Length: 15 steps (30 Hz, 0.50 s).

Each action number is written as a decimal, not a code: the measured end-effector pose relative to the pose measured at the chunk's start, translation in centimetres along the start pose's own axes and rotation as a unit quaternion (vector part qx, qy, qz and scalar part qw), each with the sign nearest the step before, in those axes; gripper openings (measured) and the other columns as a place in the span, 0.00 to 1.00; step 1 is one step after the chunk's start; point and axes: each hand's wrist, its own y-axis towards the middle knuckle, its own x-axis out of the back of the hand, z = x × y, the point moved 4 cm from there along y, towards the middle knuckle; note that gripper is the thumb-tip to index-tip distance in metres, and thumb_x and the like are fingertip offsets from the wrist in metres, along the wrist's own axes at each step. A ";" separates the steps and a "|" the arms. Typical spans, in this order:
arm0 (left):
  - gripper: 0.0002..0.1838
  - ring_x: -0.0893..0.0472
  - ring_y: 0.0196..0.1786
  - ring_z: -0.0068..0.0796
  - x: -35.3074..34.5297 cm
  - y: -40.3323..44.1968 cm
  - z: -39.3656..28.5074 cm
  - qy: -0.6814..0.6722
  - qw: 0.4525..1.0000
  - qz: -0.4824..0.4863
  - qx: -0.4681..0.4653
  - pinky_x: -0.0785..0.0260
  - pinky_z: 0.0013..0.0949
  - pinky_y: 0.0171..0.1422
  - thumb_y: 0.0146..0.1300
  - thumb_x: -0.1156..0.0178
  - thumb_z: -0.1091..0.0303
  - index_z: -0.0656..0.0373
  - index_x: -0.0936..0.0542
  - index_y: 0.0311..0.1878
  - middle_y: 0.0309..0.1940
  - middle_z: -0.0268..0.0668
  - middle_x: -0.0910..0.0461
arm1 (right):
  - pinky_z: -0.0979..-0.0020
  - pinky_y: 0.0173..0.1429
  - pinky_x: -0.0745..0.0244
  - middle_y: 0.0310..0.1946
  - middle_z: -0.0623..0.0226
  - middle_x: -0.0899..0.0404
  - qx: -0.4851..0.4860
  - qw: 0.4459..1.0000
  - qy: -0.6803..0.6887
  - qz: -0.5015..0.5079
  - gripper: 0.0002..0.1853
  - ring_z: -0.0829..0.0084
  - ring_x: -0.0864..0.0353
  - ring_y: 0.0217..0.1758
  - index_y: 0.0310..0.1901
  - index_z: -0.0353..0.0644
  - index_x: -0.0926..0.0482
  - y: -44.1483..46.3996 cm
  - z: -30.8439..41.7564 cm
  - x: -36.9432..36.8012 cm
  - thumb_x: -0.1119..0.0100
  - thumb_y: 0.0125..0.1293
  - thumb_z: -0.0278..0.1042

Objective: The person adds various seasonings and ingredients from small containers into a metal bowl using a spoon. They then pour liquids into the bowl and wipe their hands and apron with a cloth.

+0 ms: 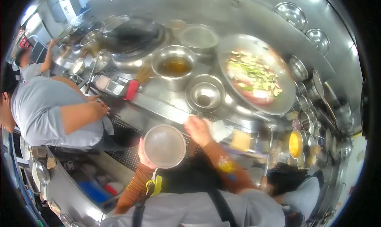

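In front of my body, my left hand (143, 155) is wrapped round the side of a round, pale, cloudy container (164, 146). I cannot tell whether its top is a lid or the inside of a bowl. My right hand (197, 130) is up at the counter edge with its fingers curled in; what they hold, if anything, is too blurred to make out. Just beyond it sits a metal bowl (205, 93). Behind that stands a steel pot (174, 66) of brown liquid. A large wok (283, 78) to the right holds sliced green and pale vegetables over reddish pieces.
A co-worker in a grey shirt (59, 108) stands close on the left, and another person (31, 66) is farther back. A third person's sleeve (303, 193) shows at lower right. A dark wok (133, 34) sits at the back; a red cloth-like item (131, 90) lies along the counter edge.
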 end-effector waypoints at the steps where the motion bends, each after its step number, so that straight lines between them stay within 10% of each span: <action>1: 0.42 0.33 0.68 0.48 -0.8 0.5 0.7 0.008 1.000 0.000 0.006 0.41 0.54 0.71 0.65 0.58 0.31 0.56 0.37 0.70 0.68 0.46 0.34 | 0.65 0.30 0.29 0.23 0.64 0.21 0.087 0.991 -0.092 0.049 0.16 0.69 0.23 0.24 0.32 0.38 0.21 0.0 3.2 -1.1 0.44 0.69 0.44; 6: 0.39 0.31 0.66 0.48 -2.7 1.8 4.8 -0.016 1.000 0.007 -0.014 0.40 0.52 0.71 0.67 0.59 0.34 0.54 0.35 0.69 0.65 0.43 0.31 | 0.55 0.36 0.27 0.26 0.52 0.21 0.168 0.933 -0.311 0.072 0.24 0.50 0.21 0.31 0.25 0.42 0.21 1.9 7.3 -1.0 0.49 0.68 0.54; 15: 0.31 0.24 0.59 0.41 -5.7 1.7 12.0 -0.085 0.989 -0.031 -0.113 0.33 0.49 0.65 0.67 0.54 0.38 0.52 0.27 0.62 0.57 0.37 0.23 | 0.52 0.34 0.29 0.23 0.55 0.21 0.328 0.887 -0.324 0.011 0.23 0.50 0.22 0.28 0.22 0.45 0.21 0.3 9.0 3.9 0.52 0.70 0.50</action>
